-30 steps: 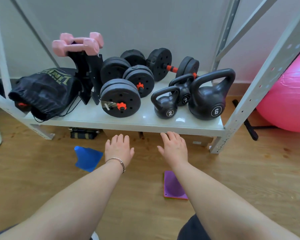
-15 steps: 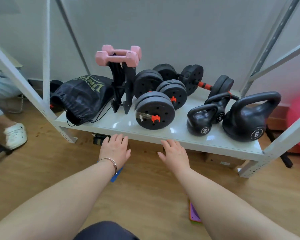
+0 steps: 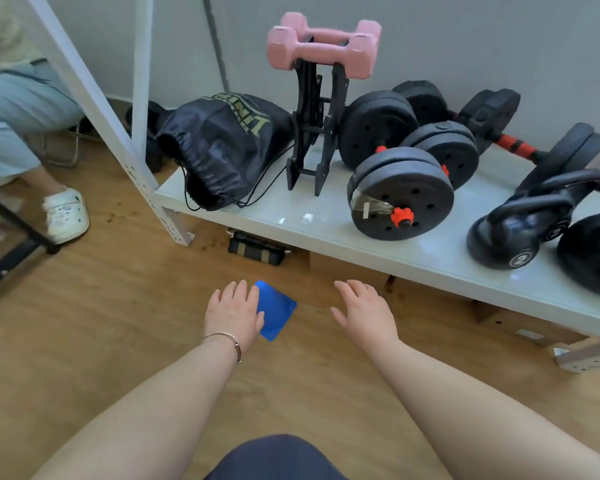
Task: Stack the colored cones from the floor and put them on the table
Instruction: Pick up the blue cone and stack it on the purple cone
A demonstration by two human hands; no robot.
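Cone (image 3: 276, 311), blue, sits on the floor (image 3: 118, 306), so both arms reach low. Left hand (image 3: 234, 311) is spread flat over its edge, holding nothing. Right hand (image 3: 366, 311) hangs spread and empty beside it.

Both forearms are bare, with no sleeves in view; the left hand (image 3: 234, 311) has a thin silver bracelet (image 3: 226, 341) at the wrist, with a small clasp on its outer side; the right hand (image 3: 366, 313) wears nothing; dark navy clothing (image 3: 274, 457) shows at the bottom edge.
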